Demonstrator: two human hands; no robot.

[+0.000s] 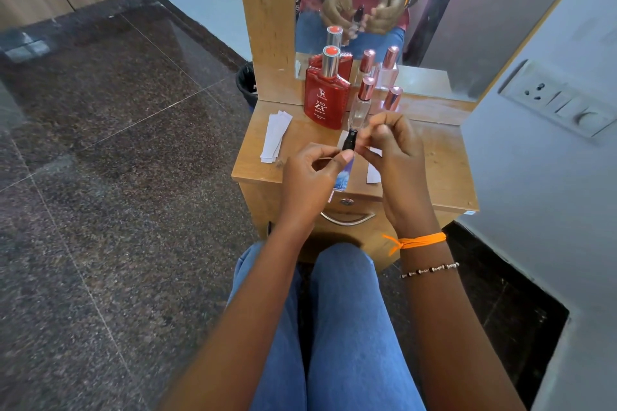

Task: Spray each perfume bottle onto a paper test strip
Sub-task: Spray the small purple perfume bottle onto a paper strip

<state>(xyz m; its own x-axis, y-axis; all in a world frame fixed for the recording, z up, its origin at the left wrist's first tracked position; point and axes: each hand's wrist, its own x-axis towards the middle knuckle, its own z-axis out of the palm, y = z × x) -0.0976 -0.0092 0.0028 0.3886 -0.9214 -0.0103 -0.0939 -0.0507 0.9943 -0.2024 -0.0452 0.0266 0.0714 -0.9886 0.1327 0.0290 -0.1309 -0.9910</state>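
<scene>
My left hand [312,170] grips a slim blue perfume bottle [344,173] with a black sprayer top, held upright above the front of the wooden dressing table [434,170]. My right hand [390,147] is closed just right of the sprayer, its fingertips at the black top; whether it holds a cap I cannot tell. White paper test strips [275,138] lie fanned at the table's left. Another strip [373,173] lies under my right hand, partly hidden. A red perfume bottle [325,100] and two clear bottles with rose-gold caps [362,103] [392,98] stand at the back.
A mirror [434,27] rises behind the bottles and reflects them and my hands. A drawer with a metal handle [347,218] sits below the table top. A black bin [247,83] stands on the dark floor at left. A wall socket panel [554,98] is at right.
</scene>
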